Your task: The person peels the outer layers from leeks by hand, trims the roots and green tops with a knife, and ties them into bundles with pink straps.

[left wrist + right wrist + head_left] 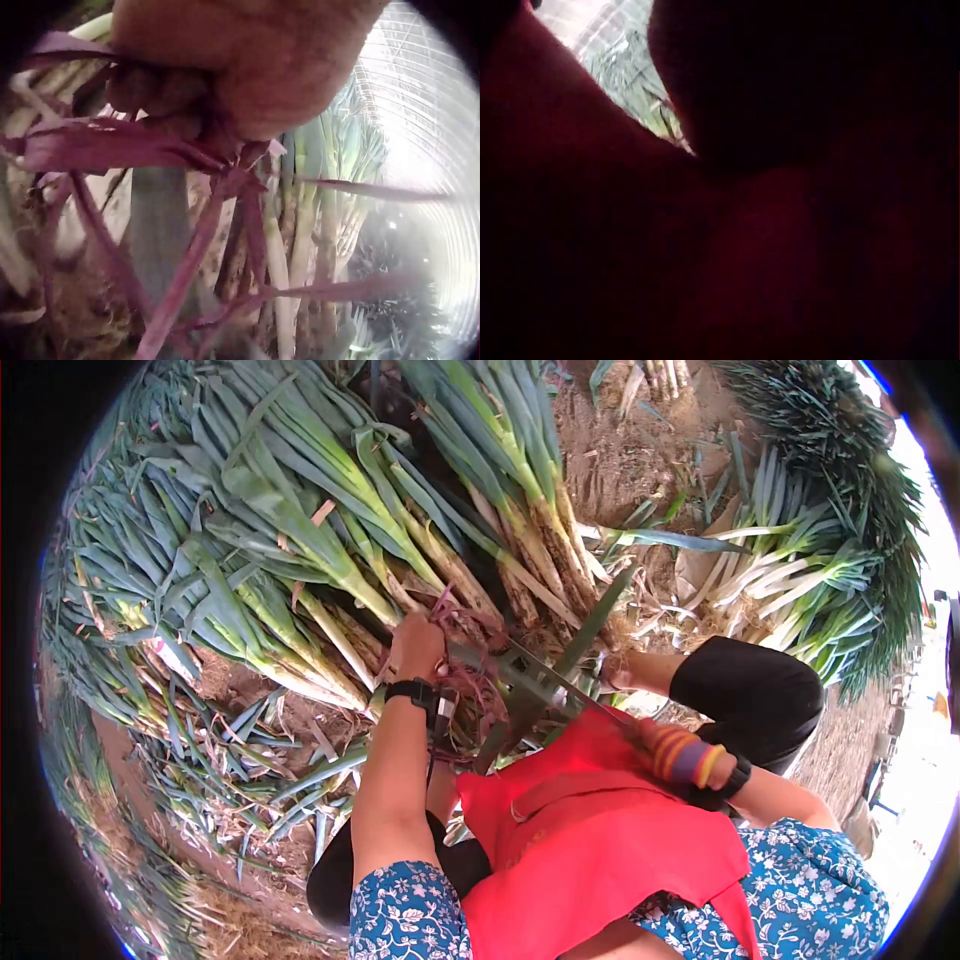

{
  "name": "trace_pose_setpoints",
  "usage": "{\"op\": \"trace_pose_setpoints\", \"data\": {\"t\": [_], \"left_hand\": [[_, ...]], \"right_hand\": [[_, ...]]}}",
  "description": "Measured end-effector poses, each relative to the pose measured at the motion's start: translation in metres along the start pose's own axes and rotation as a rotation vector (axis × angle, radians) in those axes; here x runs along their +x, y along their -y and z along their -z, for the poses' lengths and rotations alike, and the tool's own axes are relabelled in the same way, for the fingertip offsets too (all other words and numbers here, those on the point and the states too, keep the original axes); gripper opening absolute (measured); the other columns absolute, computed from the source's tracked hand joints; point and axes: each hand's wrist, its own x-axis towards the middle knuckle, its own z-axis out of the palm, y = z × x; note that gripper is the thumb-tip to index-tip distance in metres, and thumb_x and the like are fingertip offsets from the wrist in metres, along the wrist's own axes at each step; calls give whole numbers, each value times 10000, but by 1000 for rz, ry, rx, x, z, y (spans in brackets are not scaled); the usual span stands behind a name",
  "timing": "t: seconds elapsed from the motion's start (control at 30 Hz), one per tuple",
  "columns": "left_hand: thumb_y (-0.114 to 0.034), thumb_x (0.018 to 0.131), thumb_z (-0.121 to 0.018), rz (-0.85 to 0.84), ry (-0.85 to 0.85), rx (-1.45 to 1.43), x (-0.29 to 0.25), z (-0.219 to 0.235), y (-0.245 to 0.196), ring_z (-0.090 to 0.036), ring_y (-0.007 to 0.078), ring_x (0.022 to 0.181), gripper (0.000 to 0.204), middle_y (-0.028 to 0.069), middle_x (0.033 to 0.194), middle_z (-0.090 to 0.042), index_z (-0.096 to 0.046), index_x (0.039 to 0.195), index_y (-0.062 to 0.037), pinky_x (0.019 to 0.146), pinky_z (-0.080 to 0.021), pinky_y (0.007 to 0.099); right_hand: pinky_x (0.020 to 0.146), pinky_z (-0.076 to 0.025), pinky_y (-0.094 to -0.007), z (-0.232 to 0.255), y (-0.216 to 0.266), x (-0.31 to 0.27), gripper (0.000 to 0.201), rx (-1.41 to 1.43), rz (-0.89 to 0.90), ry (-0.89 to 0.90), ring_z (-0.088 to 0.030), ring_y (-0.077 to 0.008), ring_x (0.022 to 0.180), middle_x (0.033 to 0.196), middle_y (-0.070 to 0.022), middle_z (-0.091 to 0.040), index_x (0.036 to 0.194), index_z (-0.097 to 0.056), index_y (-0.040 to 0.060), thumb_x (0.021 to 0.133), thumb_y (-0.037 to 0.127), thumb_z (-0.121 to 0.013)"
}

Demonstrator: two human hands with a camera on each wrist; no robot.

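Observation:
My left hand (415, 643) grips a bunch of purple tie strings (470, 680) at the root end of a leek bundle (450, 575) lying on the soil. In the left wrist view the fingers (247, 67) curl round the purple strings (127, 146), with pale leek stalks (300, 247) behind them. A thin taut strand (570, 688) runs from the bundle to my right hand (650, 737), which wears a striped cuff and rests against a red apron (590, 830). The right wrist view is dark and shows only red cloth (727, 255).
Piles of leeks cover the ground at the left (160, 570) and the far right (800, 580). Trimmed leaves (260, 760) litter the soil near my left arm. My black-trousered knee (755, 690) sits right of the bundle. Bare earth (630, 450) shows at the top.

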Motion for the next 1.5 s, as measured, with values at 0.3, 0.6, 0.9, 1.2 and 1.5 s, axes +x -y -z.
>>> {"op": "trace_pose_setpoints", "data": {"t": [0.3, 0.6, 0.9, 1.2, 1.5], "left_hand": [[-132, 748, -515, -487, 55, 405, -81, -33, 49, -578, 403, 825, 212, 239, 858, -613, -626, 820, 34, 715, -454, 470], [-137, 808, -516, -215, 112, -364, -247, 36, 32, -604, 184, 615, 217, 125, 634, -606, -644, 916, 1, 554, -456, 313], [-126, 776, -550, -272, 470, -849, -363, 177, 18, -556, 98, 610, 149, 33, 687, -600, -611, 762, 8, 570, -440, 222], [-286, 831, -571, 221, -241, -1034, -278, 194, 123, -375, 69, 368, 353, -21, 479, -374, -596, 1002, 22, 339, -319, 228], [-234, 815, -516, -57, 232, 244, -136, 68, 173, -584, 430, 763, 275, 260, 786, -605, -617, 862, 17, 667, -458, 474]], "right_hand": [[506, -351, -304, 10, -1, -18, 326, -552, 281, -514, -441, -196, 579, 697, -99, -479, 1010, -507, -36, 867, 257, -509], [561, -436, -310, -18, 26, 20, 300, -106, 523, -237, -575, -232, 638, 772, -136, -603, 1033, -535, -19, 790, 130, -628], [657, -462, -392, -30, 39, 38, 425, 91, 362, -40, -573, -368, 787, 824, -217, -585, 1050, -519, -26, 754, 256, -640], [704, -456, -388, -23, 76, 42, 263, 503, 214, 13, -582, -329, 812, 849, -169, -604, 974, -520, -11, 807, 186, -566], [868, -380, -390, -39, 53, 69, 270, 531, -12, 280, -490, -317, 1004, 1103, -220, -502, 1054, -534, 29, 860, 206, -474]]}}
